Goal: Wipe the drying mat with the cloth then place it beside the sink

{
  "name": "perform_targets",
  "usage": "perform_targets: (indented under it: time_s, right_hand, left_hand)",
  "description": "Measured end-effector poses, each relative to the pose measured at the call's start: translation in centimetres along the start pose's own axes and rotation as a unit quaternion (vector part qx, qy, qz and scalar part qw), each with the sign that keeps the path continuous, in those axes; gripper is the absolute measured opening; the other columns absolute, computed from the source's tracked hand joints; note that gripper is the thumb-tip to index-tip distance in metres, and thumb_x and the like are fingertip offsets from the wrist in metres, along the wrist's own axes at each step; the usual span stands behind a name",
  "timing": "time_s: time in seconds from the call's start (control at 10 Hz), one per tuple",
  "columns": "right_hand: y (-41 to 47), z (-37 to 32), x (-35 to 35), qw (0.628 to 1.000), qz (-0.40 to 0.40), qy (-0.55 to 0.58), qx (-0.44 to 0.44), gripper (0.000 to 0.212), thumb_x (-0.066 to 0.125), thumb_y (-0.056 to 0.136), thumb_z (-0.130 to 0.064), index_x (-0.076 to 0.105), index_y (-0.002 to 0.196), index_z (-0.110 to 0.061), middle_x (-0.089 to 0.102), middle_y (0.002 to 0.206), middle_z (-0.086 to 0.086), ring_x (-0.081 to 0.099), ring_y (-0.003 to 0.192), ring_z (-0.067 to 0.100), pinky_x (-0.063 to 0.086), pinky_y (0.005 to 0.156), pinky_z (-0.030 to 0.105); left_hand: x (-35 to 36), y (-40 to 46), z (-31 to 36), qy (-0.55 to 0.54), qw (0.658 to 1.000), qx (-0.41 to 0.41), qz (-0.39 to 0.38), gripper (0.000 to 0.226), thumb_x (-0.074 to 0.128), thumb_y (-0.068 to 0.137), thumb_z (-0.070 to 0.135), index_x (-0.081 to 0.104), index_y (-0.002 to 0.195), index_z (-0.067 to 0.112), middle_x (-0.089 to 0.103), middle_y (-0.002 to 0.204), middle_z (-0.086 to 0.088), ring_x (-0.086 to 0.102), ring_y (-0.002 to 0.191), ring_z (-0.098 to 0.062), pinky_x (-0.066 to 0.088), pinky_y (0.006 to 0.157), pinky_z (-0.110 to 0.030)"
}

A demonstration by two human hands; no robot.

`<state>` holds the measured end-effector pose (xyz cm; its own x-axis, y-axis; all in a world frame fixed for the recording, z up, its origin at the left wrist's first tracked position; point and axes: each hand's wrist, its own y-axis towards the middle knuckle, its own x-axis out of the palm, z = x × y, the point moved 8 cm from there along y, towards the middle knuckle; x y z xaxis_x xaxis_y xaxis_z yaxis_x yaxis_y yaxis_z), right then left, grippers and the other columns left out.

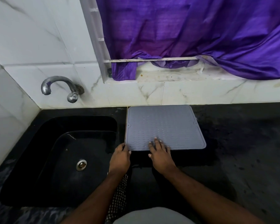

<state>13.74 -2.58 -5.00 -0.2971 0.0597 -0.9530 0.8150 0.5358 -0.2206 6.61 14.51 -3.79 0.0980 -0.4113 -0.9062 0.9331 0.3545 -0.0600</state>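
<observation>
L hand pinches drying mat near-left corner; R hand flat on near edge. Mat flat on bench, beside sink. No legible writing.

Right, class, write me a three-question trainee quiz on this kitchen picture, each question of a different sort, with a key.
1. True or false: the grey drying mat lies on the black counter, to the right of the sink.
2. Which hand has its fingers laid flat on the mat? A. left hand B. right hand C. neither
3. Fill in: the left hand is at the mat's near ____ corner.

Key
1. True; the mat sits beside the sink, its far edge close to the tiled wall.
2. B.
3. Left; whether it pinches the corner cannot be told. The checked cloth lies under the left forearm, in neither hand.
</observation>
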Motion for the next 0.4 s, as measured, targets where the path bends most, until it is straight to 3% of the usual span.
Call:
perform_targets:
  time_s: [0.2,0.4]
  right_hand:
    - [-1.9,1.9,-2.1,0.998,0.058,-0.004,0.002,0.053,0.036,0.105,-0.039,0.03,0.154,-0.019,0.029,0.16,0.004,0.027,0.146,0.022,0.016,0.118,0.049]
    - [-4.3,3.5,-2.7,0.996,0.089,-0.003,0.02,0.051,0.037,0.105,-0.039,0.033,0.152,-0.02,0.033,0.158,0.004,0.029,0.145,0.022,0.016,0.12,0.052]
  left_hand:
    - [-0.6,-1.5,1.7,0.001,1.0,-0.004,0.027,0.054,0.044,0.105,0.036,0.043,0.148,0.004,0.042,0.152,-0.015,0.038,0.141,-0.028,0.031,0.118,-0.036]
    - [-0.8,-4.0,3.5,0.033,0.998,0.006,0.048,0.054,0.05,0.103,0.036,0.047,0.144,0.002,0.047,0.147,-0.018,0.043,0.135,-0.032,0.032,0.117,-0.038]
